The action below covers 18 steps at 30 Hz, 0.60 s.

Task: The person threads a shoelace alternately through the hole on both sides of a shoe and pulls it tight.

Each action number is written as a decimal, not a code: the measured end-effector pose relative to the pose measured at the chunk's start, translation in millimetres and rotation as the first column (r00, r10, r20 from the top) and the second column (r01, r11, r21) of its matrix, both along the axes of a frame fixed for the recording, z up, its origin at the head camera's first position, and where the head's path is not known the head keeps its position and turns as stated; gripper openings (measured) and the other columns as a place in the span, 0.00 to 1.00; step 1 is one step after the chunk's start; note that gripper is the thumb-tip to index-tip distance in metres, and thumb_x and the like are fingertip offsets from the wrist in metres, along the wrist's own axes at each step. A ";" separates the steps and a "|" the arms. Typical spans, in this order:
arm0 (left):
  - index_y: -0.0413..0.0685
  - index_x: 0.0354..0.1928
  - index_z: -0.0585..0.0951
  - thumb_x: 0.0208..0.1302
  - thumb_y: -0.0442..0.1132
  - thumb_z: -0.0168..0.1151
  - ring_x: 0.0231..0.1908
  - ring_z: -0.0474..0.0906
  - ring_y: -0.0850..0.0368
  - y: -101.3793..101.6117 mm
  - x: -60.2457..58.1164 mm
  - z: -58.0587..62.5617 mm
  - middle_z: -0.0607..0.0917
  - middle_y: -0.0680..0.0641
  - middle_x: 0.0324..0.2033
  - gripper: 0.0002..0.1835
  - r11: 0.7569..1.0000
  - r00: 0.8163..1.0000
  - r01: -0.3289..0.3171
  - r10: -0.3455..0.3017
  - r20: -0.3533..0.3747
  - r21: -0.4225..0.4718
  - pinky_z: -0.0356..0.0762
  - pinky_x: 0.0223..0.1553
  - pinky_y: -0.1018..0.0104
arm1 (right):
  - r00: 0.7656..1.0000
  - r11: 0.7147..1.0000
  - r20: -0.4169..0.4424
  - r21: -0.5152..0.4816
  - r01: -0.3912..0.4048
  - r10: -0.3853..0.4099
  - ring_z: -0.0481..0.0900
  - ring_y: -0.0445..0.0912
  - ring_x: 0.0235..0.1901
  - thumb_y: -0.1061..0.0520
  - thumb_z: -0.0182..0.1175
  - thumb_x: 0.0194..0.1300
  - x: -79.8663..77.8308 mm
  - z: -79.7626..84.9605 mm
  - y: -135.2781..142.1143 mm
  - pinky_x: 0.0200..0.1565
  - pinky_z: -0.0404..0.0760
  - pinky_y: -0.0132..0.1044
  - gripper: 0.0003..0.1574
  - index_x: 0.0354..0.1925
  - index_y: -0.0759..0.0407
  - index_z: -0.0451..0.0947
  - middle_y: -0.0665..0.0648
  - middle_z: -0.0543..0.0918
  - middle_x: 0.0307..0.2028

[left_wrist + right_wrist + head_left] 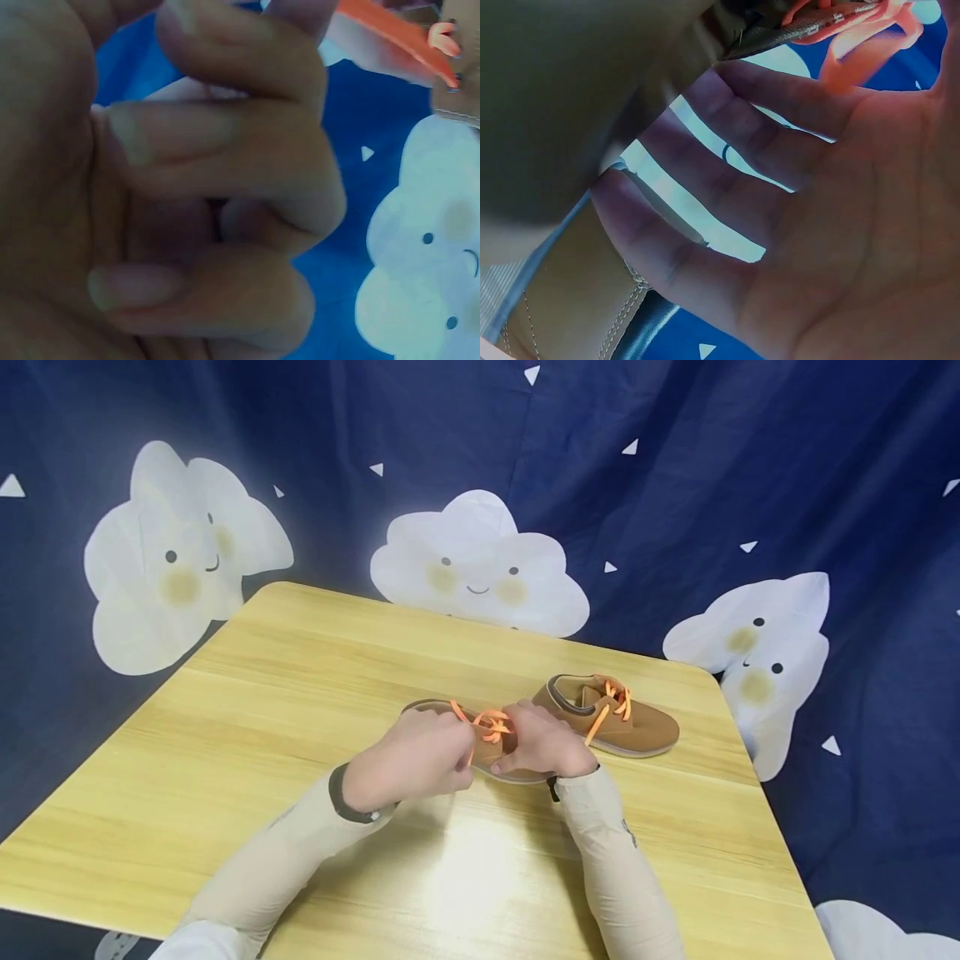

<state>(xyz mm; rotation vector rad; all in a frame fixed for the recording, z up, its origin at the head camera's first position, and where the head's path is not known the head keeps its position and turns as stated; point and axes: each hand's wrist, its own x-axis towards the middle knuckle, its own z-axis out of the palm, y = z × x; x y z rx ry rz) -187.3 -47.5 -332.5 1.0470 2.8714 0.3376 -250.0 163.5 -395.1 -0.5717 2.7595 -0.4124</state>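
A brown lace-up shoe lies on the table between my hands, its toe to the right. My left hand pinches an orange shoelace, which runs taut to the eyelets in the left wrist view. The fingers of that hand are curled, and its fingertips on the lace are partly out of frame. Over the front of the same shoe, my right hand grips it, thumb on the near side and fingers along the far side. Loops of orange lace hang by its palm in the right wrist view.
Just right of my right hand stands a second brown shoe with orange laces, toe pointing right. Both shoes are on a light wooden table with rounded corners. Behind it hangs a dark blue curtain printed with white clouds.
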 end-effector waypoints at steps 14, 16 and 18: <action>0.63 0.15 0.76 0.54 0.39 0.67 0.18 0.57 0.70 -35.8 41.6 16.9 0.66 0.66 0.15 0.15 0.993 0.994 0.101 -0.098 -0.044 0.053 0.58 0.19 0.73 | 0.999 0.999 0.028 -0.016 0.043 -0.042 0.78 0.56 0.62 0.45 0.83 0.48 -0.3 -1.9 0.5 0.60 0.80 0.53 0.53 0.68 0.58 0.72 0.59 0.79 0.65; 0.64 0.15 0.75 0.53 0.38 0.66 0.18 0.55 0.71 -43.1 50.2 23.3 0.64 0.66 0.14 0.14 0.988 0.991 0.130 -0.127 -0.048 0.078 0.56 0.19 0.74 | 0.998 0.999 0.037 -0.017 0.045 -0.045 0.74 0.59 0.68 0.45 0.83 0.50 -0.2 -1.4 1.0 0.65 0.77 0.56 0.59 0.73 0.62 0.67 0.62 0.75 0.70; 0.65 0.16 0.75 0.52 0.39 0.66 0.17 0.56 0.73 -51.2 58.7 29.1 0.64 0.68 0.15 0.14 0.981 0.986 0.163 -0.158 -0.054 0.103 0.56 0.20 0.75 | 0.998 0.999 0.046 -0.031 0.040 -0.039 0.73 0.59 0.69 0.46 0.83 0.50 -0.3 -0.9 1.1 0.66 0.76 0.56 0.60 0.74 0.63 0.66 0.63 0.74 0.71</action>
